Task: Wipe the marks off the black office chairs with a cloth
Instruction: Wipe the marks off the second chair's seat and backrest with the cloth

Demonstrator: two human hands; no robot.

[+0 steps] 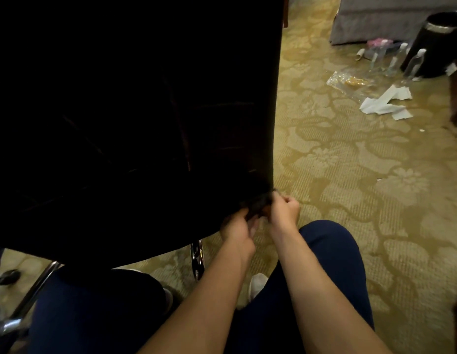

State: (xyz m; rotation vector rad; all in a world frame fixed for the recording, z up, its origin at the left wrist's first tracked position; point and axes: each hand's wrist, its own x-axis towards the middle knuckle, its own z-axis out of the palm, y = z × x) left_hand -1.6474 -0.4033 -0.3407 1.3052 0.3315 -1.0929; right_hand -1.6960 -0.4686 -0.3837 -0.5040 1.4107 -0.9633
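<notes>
One black office chair fills the left and upper part of the view, its dark back hanging down to a curved lower edge. Two bare hands meet at the lower right corner of that back. The left hand has its fingers curled onto a small dark cloth bunched against the chair's edge, and the right hand is clenched on the same cloth from the other side, thumb and fingers pinching it. The cloth is nearly as dark as the chair, so its outline is hard to trace.

Under the chair, two chrome parts of the base show: a short piece below the left hand and a slanting leg near the lower left corner. The person's two knees in dark blue trousers rise beneath the forearms, and one white shoe shows between them.

The patterned gold carpet lies open to the right of the chair. At its far right corner sits litter: white paper scraps, one clear plastic bag, about three clear bottles, and one black bin. A grey upholstered piece stands behind them.
</notes>
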